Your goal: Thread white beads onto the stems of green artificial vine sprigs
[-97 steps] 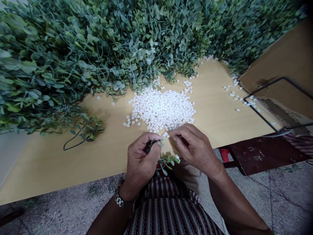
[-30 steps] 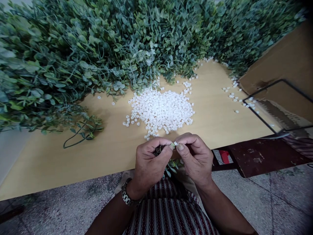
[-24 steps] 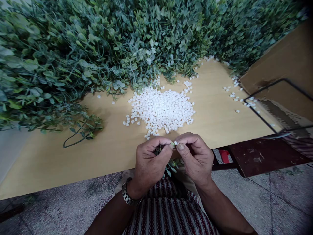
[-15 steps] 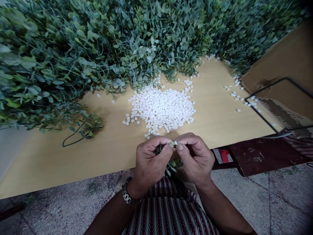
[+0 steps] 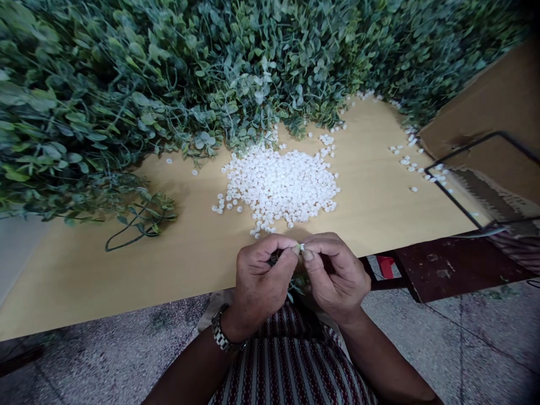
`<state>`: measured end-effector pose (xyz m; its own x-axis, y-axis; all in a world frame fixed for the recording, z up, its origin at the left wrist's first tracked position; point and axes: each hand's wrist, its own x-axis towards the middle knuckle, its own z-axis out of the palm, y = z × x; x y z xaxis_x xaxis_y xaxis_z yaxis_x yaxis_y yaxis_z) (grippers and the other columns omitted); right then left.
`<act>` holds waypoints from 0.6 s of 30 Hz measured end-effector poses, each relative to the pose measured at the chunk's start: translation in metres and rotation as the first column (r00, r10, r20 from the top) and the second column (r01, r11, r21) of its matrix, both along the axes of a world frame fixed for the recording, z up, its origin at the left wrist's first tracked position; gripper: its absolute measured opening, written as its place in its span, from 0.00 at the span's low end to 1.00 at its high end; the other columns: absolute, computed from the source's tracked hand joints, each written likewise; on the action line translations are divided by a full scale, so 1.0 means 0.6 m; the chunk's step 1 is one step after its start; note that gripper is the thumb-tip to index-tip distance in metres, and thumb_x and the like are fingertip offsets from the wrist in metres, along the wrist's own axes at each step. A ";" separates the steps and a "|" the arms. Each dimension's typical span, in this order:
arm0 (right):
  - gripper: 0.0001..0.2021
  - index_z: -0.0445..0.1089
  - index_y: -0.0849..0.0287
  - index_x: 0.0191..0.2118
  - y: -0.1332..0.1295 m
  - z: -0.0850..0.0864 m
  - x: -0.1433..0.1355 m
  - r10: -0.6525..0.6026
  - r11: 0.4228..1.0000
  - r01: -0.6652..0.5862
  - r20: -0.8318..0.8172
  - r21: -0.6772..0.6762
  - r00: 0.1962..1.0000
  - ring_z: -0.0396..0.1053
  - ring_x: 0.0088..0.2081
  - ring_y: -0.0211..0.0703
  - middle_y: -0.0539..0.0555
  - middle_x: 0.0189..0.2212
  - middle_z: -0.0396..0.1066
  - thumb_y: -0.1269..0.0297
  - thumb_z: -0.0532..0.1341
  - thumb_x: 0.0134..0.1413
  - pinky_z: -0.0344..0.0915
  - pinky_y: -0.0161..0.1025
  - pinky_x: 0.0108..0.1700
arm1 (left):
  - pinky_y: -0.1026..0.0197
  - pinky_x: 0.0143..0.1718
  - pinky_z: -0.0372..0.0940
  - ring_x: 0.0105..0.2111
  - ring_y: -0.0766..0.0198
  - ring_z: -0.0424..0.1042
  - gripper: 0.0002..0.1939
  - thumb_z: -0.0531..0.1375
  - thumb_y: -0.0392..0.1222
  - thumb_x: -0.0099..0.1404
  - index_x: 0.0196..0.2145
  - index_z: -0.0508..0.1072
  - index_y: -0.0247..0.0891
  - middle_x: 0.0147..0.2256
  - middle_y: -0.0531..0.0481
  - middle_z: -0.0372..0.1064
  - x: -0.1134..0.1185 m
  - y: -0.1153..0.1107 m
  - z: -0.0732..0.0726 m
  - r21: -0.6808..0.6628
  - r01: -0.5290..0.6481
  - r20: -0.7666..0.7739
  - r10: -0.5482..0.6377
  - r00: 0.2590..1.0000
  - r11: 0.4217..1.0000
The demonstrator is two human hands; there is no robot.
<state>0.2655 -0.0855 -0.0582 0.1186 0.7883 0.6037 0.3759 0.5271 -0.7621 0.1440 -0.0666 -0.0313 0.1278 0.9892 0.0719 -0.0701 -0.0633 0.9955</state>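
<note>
My left hand [image 5: 264, 275] pinches the tip of a green artificial stem between thumb and forefinger. Leaves of this sprig [image 5: 298, 284] hang below and between my hands, mostly hidden by them. Between thumb and forefinger of my right hand [image 5: 337, 275] is a small white plastic bead-like piece [image 5: 302, 247], right at the stem's tip. How far the stem sits inside the piece is too small to tell. Just beyond my fingertips a heap of the same white pieces [image 5: 282, 183] lies on the table.
A thick bank of artificial greenery [image 5: 189, 73] covers the far side of the tan table [image 5: 189, 253]. One sprig with a looped stem [image 5: 126, 230] sticks out at left. At right stand a cardboard box [image 5: 489, 107] and a dark wire frame [image 5: 453, 194], with loose white pieces nearby.
My fingertips have drawn slightly closer together, with the white piece nearer the left fingertips. Both hands otherwise keep almost the same place. The view has shifted slightly.
</note>
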 end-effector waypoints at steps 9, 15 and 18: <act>0.10 0.69 0.58 0.37 0.002 0.003 0.006 0.037 0.999 -0.037 0.007 -0.027 0.999 0.68 0.31 0.39 0.51 0.28 0.69 0.80 0.58 0.52 0.67 0.39 0.32 | 0.69 0.19 0.57 0.16 0.74 0.57 0.08 0.59 0.30 0.58 0.23 0.72 0.35 0.18 0.57 0.63 0.003 0.001 -0.002 0.040 0.007 0.042 -0.009 0.999 0.999; 0.12 0.69 0.57 0.39 0.001 0.018 0.026 0.162 0.987 -0.162 0.096 -0.011 0.982 0.69 0.33 0.39 0.51 0.29 0.70 0.79 0.60 0.51 0.67 0.37 0.32 | 0.69 0.19 0.58 0.17 0.73 0.59 0.04 0.60 0.32 0.58 0.26 0.74 0.35 0.19 0.56 0.66 -0.004 0.002 -0.008 0.030 0.038 0.057 -0.040 0.998 0.999; 0.09 0.70 0.56 0.41 -0.001 0.025 0.049 0.263 0.962 -0.261 0.011 -0.085 0.965 0.69 0.34 0.41 0.51 0.29 0.71 0.73 0.61 0.53 0.68 0.39 0.32 | 0.69 0.19 0.60 0.17 0.73 0.61 0.04 0.59 0.32 0.59 0.30 0.74 0.36 0.20 0.55 0.68 -0.014 -0.010 0.001 0.039 0.094 0.098 -0.098 0.990 0.995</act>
